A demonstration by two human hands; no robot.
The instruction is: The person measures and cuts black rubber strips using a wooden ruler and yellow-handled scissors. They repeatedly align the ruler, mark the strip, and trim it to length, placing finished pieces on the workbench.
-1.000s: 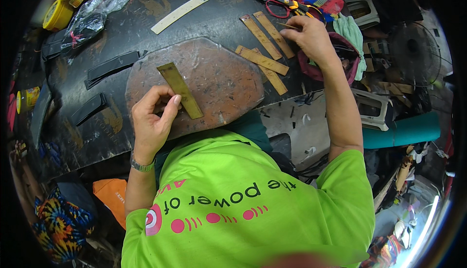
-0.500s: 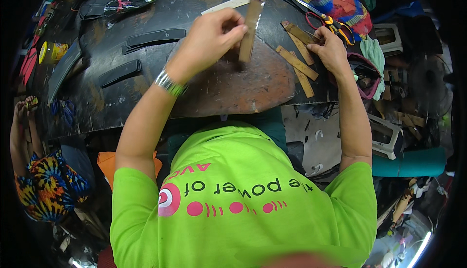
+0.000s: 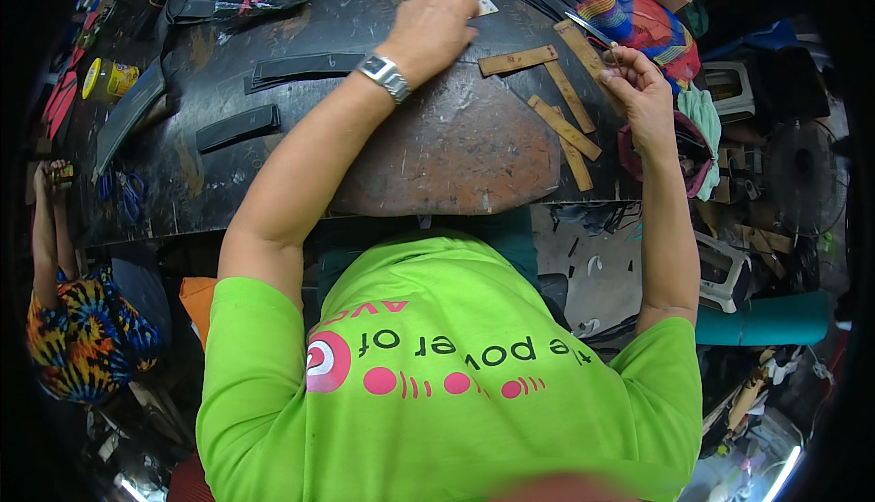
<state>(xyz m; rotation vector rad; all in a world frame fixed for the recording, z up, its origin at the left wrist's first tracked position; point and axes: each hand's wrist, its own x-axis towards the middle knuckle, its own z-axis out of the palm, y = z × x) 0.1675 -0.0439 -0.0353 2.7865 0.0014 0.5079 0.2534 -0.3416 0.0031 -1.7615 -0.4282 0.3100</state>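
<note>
My left hand [image 3: 432, 34], with a metal watch on its wrist, reaches over the far part of the black table. It covers most of a pale strip [image 3: 488, 8], whose end shows past the fingers; their grip is hidden. On the right, my right hand [image 3: 635, 87] is closed, finger and thumb pinched on something small and thin that I cannot make out. A brown flat strip [image 3: 578, 48] runs slantwise beside those fingers. Between my hands lies another brown strip [image 3: 518, 60], its end near a third strip [image 3: 571, 98]. Two more cross below: an upper one [image 3: 579, 136] and a lower one [image 3: 574, 159].
A worn brown board [image 3: 447, 151] lies before me. Black strips [image 3: 305, 66] are stacked on the left. Scissors [image 3: 588, 28] rest by a colourful cloth [image 3: 638, 15] at right. An open pouch [image 3: 679, 147] hangs near the edge. Another person's hands [image 3: 53, 176] show far left.
My left hand has let go of a brown strip, now lying flat between my hands, and moved farther back over the pale strip. The strip beside my right hand lies at a steeper slant.
</note>
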